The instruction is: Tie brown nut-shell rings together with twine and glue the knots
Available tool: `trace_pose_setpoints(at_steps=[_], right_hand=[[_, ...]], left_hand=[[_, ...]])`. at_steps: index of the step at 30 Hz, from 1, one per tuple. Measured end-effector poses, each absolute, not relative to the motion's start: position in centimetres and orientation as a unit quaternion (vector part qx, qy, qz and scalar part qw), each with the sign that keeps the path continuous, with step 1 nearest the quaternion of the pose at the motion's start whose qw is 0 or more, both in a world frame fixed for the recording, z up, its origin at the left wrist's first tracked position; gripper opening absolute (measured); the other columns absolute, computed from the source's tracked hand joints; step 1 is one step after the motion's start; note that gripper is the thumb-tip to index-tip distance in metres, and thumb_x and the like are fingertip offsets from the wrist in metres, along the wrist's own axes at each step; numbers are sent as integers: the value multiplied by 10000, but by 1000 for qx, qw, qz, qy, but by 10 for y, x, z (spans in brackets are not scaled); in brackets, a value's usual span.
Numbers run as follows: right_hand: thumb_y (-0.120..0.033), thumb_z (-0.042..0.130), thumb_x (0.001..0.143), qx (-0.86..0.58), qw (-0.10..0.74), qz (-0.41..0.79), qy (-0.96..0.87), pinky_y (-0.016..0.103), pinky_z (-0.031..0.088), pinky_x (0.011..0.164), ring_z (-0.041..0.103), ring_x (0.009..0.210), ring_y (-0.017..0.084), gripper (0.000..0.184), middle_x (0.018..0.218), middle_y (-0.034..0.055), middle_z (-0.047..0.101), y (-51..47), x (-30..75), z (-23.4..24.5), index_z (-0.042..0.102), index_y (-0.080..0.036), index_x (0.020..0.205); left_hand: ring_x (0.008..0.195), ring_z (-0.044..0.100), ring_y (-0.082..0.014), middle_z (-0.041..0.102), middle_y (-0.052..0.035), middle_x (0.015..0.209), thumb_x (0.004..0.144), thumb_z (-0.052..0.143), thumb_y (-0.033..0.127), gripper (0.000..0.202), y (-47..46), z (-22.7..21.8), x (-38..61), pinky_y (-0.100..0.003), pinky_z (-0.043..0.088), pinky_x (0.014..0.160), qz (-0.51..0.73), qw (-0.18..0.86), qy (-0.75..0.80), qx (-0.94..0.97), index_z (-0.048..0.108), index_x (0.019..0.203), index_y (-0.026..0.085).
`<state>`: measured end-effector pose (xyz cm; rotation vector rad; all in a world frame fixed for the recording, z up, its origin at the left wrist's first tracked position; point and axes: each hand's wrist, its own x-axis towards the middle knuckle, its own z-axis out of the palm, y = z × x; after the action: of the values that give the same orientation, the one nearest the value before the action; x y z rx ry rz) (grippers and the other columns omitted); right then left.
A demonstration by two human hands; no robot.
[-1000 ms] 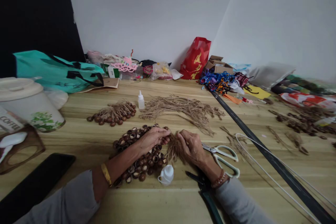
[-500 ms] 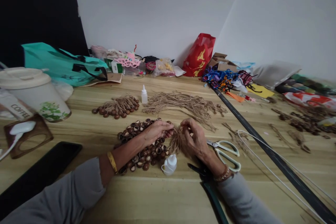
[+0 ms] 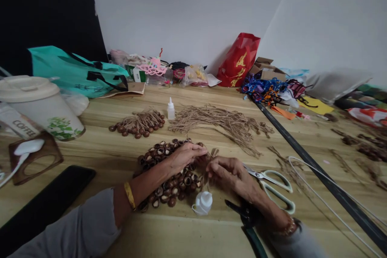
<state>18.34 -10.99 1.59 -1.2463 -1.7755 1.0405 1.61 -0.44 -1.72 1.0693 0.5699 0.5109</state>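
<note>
The two hands have come lower and closer together than they were half a second ago. The small bunch of brown twine strings (image 3: pixel 213 153) fanned out wide between them then, and now it is almost all covered. Only a few thin ends poke up between the fingers, so it is hard to see how the strings lie.

The left hand (image 3: pixel 184 156) rests on top of the pile of round brown hollow shells (image 3: pixel 169 183) and hides some of them. Its fingertips are squeezed together on the near end of the bunch. The right hand (image 3: pixel 231 172) is curled shut around the other side of the bunch, with the fingers bent in tight. Both hands sit low over the light wooden table (image 3: pixel 169 229), in the middle and close to the person.

The white-handled scissors (image 3: pixel 273 183) lie just beside the right hand, and their blade tips go out of sight behind it. The dark green pliers (image 3: pixel 248 219) are partly under the right arm and are cut off at the bottom edge. A small white plastic bottle (image 3: pixel 203 202) lies on its side near both hands. A loose heap of brown strings (image 3: pixel 225 121) lies farther back on the table.
</note>
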Motion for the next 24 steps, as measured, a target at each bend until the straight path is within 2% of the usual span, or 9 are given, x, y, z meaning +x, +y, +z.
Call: trace_pose_setpoints(at_steps=[3,6,8,11,14,19,22,24], right_hand=[[-520,539,874,-433,330,515,-662,235,420,584,556,695,151,401,815,46,640,-108,190,21,671,-149,950],[-594,682,717,-386,293,583,-652,220,384,538,515,630,132,531,733,7,602,-107,195,25,673,-171,1038],[-575,747,645,-373,253,602,-658,207,353,499,487,593,120,585,694,-15,575,-107,194,27,665,-195,1081],[-479,777,658,-388,208,594,-673,196,354,490,495,613,124,556,728,-11,580,-112,187,27,642,-227,1135],[-409,786,671,-400,201,585,-676,204,398,542,510,650,132,527,768,-5,591,-117,178,22,629,-240,1145],[-441,786,658,-396,181,579,-690,222,442,639,542,715,150,416,791,5,618,-118,173,20,691,-194,979],[-499,727,710,-381,226,612,-655,236,436,650,541,740,167,419,814,28,616,-115,184,28,699,-158,952],[-536,687,731,-379,323,612,-615,259,435,651,545,755,187,452,855,51,618,-111,193,31,697,-150,966]], left_hand=[[634,572,-128,681,-30,680,672,778,323,225,-4,-18,16,-248,390,645,242,793,272,488,711,708,112],[633,570,-119,678,-25,684,661,787,327,236,-5,-17,16,-243,402,659,246,797,281,475,713,731,114],[627,565,-116,672,-25,677,654,791,336,253,-6,-15,15,-243,403,656,242,798,283,474,714,733,109],[621,559,-114,668,-32,677,662,783,353,269,-6,-14,15,-240,398,640,241,797,274,481,713,722,100],[616,552,-110,669,-39,685,678,770,361,276,-5,-14,15,-234,389,624,239,795,271,487,716,734,97],[627,554,-113,659,-35,684,676,765,380,300,-5,-14,14,-237,406,644,235,796,270,487,712,741,93],[629,558,-114,661,-34,686,677,766,374,290,-5,-14,14,-232,404,634,232,801,274,479,704,731,97],[616,558,-117,661,-35,675,675,765,376,291,-4,-13,15,-234,402,619,232,806,271,472,699,720,97]])
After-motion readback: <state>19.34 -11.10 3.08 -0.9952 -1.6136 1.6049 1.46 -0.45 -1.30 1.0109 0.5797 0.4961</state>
